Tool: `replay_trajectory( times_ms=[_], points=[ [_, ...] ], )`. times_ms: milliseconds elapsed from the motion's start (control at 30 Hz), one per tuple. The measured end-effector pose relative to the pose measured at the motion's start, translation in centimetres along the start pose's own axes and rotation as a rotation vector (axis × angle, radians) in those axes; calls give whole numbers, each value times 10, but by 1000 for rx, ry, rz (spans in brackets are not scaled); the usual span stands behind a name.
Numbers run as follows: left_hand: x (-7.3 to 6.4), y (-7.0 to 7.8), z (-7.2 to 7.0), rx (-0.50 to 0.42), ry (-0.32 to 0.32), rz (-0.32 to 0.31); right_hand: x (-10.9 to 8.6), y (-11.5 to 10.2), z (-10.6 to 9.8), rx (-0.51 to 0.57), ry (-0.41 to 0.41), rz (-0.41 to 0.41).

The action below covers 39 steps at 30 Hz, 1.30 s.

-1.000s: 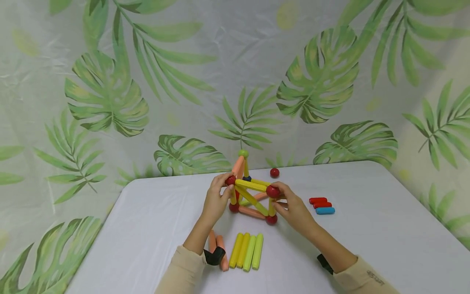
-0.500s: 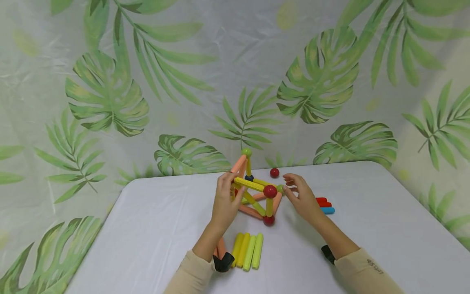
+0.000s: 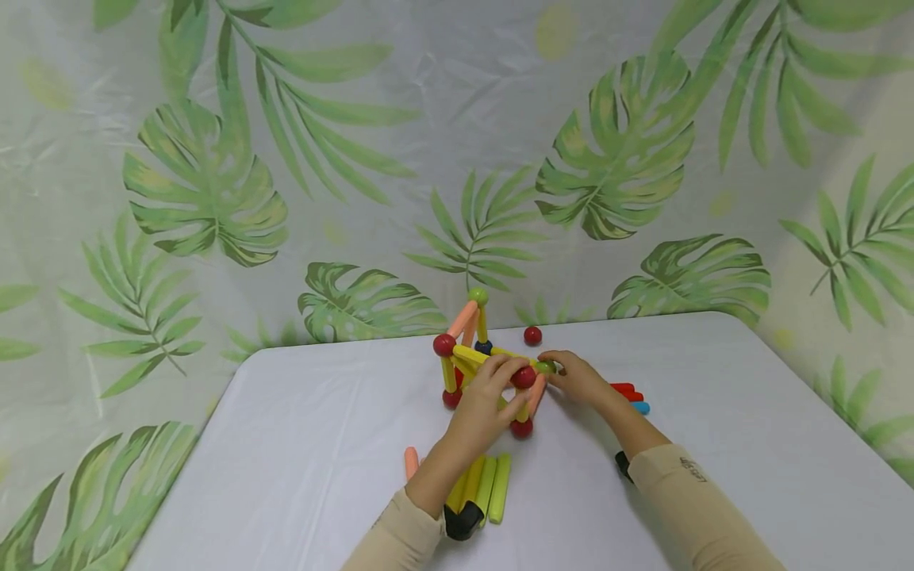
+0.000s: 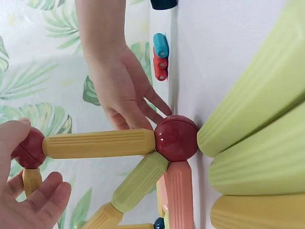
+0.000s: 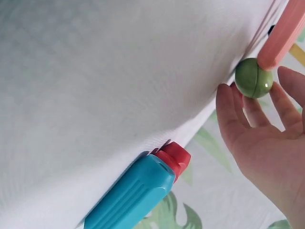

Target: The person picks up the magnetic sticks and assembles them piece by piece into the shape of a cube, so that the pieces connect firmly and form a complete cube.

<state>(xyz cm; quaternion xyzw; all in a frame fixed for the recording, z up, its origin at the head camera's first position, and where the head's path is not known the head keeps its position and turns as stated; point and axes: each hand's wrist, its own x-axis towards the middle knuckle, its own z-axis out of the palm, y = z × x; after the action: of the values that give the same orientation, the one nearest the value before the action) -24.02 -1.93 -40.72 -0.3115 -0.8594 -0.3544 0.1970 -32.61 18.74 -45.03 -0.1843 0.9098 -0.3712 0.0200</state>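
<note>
A frame of sticks and balls stands on the table, with a yellow stick (image 4: 100, 144) joining two red balls at its front right. My left hand (image 3: 482, 404) holds the upper red ball (image 3: 524, 377) between thumb and fingers. Directly below is the lower red ball (image 4: 176, 138), where yellow, lime and salmon sticks meet. Just behind, my right hand (image 3: 580, 382) has its fingers curled about a green ball (image 5: 253, 78), which touches a salmon stick (image 5: 282, 36). At the frame's left, an upper red ball (image 3: 444, 345) is untouched; another green ball (image 3: 478, 296) tops the back.
Lime sticks (image 3: 501, 488) and yellow sticks lie in front, partly under my left forearm. A blue stick (image 5: 131, 193) and red sticks (image 3: 627, 388) lie at right, partly behind my right arm. A loose red ball (image 3: 532, 335) rests near the back edge of the white table (image 3: 307, 444).
My left hand has moved right, from the left upper red ball to the right one. My right hand has left that right red ball, drawn back, then closed in on the green ball behind.
</note>
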Motion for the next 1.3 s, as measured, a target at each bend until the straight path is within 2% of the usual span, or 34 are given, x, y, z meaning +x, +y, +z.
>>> replay_trajectory(
  times_ms=[200, 367, 500, 700, 867, 1033, 1133, 1300],
  points=[
    [-2, -4, -4, -16, 46, -23, 2, -3, 2, -75, -17, 35],
    [-2, -15, -10, 16, 81, -37, 2, -7, 3, -139, -29, 44],
    [-3, -22, -15, 20, 131, -43, -1, -9, 3, -150, -38, 49],
    [-7, -30, -22, 7, 205, -79, -9, -11, 6, -125, -68, 51],
    [-11, -37, -28, -66, 241, -136, -17, -18, 10, -87, -99, 61],
    [-15, -44, -33, -126, 278, -137, -21, -23, 15, -21, -132, 58],
    [-17, -46, -39, -139, 277, -129, -23, -26, 17, 5, -155, 22],
    [-21, -50, -54, -159, 214, -131, -26, -31, 20, 48, -194, -43]
  ],
)
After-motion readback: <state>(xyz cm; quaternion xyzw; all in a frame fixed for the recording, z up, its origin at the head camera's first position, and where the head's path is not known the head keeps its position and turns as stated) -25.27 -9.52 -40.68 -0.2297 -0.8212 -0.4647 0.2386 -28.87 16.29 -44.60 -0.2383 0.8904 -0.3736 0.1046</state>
